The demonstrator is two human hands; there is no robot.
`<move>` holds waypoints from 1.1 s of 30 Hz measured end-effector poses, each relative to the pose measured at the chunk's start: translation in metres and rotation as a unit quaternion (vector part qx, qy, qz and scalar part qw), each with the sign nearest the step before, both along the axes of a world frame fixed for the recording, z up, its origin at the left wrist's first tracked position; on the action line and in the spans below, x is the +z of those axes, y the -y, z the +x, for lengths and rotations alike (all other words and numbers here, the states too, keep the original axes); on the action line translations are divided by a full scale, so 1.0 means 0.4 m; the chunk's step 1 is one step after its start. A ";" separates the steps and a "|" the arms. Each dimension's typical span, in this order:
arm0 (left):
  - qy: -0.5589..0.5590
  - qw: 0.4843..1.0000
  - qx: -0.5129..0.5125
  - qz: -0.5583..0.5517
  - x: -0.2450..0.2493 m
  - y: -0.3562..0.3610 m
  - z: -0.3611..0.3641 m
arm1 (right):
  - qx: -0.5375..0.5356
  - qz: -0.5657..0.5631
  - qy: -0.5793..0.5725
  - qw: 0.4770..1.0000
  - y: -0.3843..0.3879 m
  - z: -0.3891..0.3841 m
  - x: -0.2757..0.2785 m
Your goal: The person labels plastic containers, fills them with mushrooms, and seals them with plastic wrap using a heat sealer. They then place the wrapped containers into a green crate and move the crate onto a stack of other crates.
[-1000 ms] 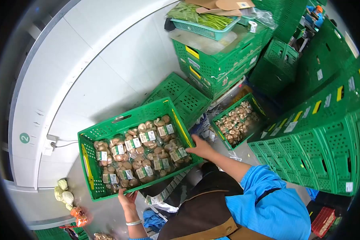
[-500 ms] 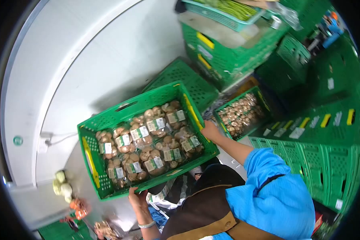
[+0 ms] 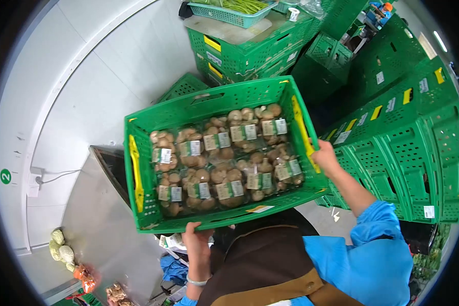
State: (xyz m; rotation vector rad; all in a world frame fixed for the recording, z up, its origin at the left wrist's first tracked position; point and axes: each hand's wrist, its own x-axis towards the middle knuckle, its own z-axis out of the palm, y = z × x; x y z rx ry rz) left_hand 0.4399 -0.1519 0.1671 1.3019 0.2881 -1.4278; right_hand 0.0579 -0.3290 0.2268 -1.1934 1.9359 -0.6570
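Note:
Both my hands carry a green plastic crate (image 3: 163, 113) in front of my body. Inside lie two rows of clear, labelled packs of brown mushrooms (image 3: 229, 174). My right hand (image 3: 325, 157) is closed round the crate's right end at the yellow handle (image 3: 302, 127). At the near long side, my left hand (image 3: 198, 244) grips the lower edge, its thumb on the outer wall and its other fingers hidden underneath. A second yellow handle (image 3: 136, 173) shows at the left end.
Stacked green crates (image 3: 250, 53) stand behind, topped by a teal basket (image 3: 232, 14) of green stalks. More crates (image 3: 398, 168) rise on the right. A metal table (image 3: 94, 219) at left bears pale vegetables (image 3: 61, 249) and an orange bag (image 3: 85, 278).
The crate has shifted right and up in view and turned more level, with both hands still on it. A crate of loose mushrooms behind it is now out of sight.

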 end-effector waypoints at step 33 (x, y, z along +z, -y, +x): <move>-0.145 0.967 0.174 0.116 -1.117 0.573 -0.911 | 0.192 0.213 -0.206 0.936 0.933 -0.588 -1.044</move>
